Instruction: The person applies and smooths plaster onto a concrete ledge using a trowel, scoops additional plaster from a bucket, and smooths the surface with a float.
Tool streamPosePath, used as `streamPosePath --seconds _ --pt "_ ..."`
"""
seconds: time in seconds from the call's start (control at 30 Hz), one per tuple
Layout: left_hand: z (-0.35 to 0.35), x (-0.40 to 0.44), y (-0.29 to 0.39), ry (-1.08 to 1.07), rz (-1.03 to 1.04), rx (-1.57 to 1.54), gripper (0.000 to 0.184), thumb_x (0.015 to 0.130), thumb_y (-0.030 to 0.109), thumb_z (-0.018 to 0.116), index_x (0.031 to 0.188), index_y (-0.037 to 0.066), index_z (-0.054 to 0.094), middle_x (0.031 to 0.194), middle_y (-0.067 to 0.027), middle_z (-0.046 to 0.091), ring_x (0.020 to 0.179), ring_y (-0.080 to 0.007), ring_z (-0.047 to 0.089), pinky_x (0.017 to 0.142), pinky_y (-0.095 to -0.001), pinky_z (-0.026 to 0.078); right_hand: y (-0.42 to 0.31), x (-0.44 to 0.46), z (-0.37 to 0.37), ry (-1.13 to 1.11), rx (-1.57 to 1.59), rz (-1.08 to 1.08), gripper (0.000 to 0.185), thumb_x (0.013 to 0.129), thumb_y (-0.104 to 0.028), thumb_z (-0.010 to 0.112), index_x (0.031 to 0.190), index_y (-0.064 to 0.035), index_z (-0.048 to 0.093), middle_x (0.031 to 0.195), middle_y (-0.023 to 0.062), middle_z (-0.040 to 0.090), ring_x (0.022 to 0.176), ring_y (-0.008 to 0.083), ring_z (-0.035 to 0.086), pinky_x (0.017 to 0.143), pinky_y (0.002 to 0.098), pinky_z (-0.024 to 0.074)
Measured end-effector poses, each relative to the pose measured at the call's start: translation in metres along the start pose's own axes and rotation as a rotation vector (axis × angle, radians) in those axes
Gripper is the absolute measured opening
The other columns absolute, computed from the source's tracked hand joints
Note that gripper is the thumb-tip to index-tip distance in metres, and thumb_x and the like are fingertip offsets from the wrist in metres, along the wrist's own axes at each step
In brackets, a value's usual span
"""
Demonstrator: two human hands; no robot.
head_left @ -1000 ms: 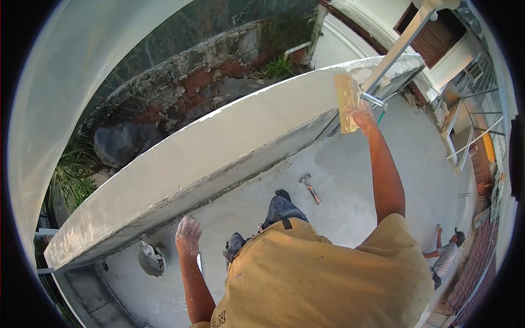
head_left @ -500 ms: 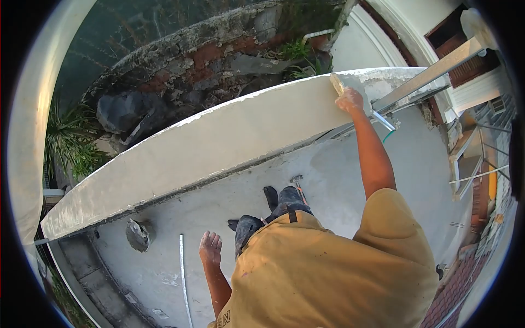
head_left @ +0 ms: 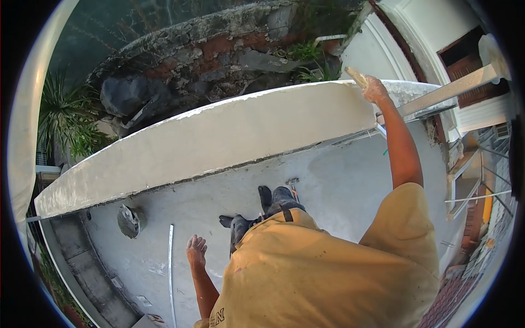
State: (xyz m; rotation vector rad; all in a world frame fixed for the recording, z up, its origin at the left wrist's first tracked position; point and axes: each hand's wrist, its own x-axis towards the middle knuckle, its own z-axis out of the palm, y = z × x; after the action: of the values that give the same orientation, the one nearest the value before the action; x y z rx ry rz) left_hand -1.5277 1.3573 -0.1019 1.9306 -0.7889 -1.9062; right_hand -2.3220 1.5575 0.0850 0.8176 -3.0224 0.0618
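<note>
My right hand (head_left: 375, 89) grips a pale yellow block-like tool (head_left: 356, 77), seen edge-on. It sits at the top rim of a low curved wall (head_left: 229, 128), whose face is smooth, damp-looking grey plaster; whether the tool touches the rim I cannot tell. To the right of this hand the wall is rougher and patchy. Down at my left side, my left hand (head_left: 197, 250) hangs open and holds nothing, its fingers dusted with plaster. Close to it, a long thin metal strip (head_left: 171, 268) lies on the floor.
A bucket (head_left: 130, 221) of grey mix stands at the left by the wall. A long-handled tool (head_left: 293, 186) lies near my feet. A metal bar (head_left: 454, 94) slants across the wall's right end. Beyond the wall lie rocks (head_left: 134, 98) and plants (head_left: 71, 128).
My right hand and the tool have risen from the wall's face to its top rim. My left hand stays low at my side. The whole view has shifted slightly.
</note>
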Motion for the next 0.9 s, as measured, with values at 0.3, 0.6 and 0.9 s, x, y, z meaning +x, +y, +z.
streamPosePath --seconds 0.3,0.6,0.9 --pt "-0.057 -0.001 -0.123 0.176 -0.33 0.072 0.036 0.094 0.026 0.057 0.124 0.007 0.051 0.102 -0.0106 0.062 0.082 -0.0206 0.061 0.063 -0.0316 0.048 -0.02 0.053 -0.002 -0.288 -0.204 0.078 0.039 0.074 -0.012 0.063 0.113 -0.0028 0.061 0.11 0.0218 0.066 0.104 0.0353 0.064 0.093 0.0396 0.0501" --pt "0.015 0.035 -0.101 0.013 -0.22 0.177 0.04 0.093 0.026 0.058 0.126 0.004 0.051 0.102 -0.0109 0.063 0.082 -0.0204 0.062 0.065 -0.0312 0.048 -0.299 -0.071 -0.007 -0.378 0.06 -0.476 0.031 0.066 -0.011 0.069 0.095 -0.0005 0.066 0.098 0.0228 0.068 0.097 0.0342 0.066 0.087 0.0411 0.0519" --pt "0.016 0.031 -0.044 -0.013 0.041 0.027 0.054 0.094 0.034 0.059 0.135 0.002 0.045 0.123 -0.0171 0.058 0.108 -0.0291 0.06 0.079 -0.0364 0.05 -0.152 0.013 -0.023 -0.167 0.142 -0.216 0.035 0.072 -0.016 0.065 0.104 -0.0026 0.065 0.1 0.0211 0.068 0.094 0.0366 0.065 0.082 0.0417 0.0517"
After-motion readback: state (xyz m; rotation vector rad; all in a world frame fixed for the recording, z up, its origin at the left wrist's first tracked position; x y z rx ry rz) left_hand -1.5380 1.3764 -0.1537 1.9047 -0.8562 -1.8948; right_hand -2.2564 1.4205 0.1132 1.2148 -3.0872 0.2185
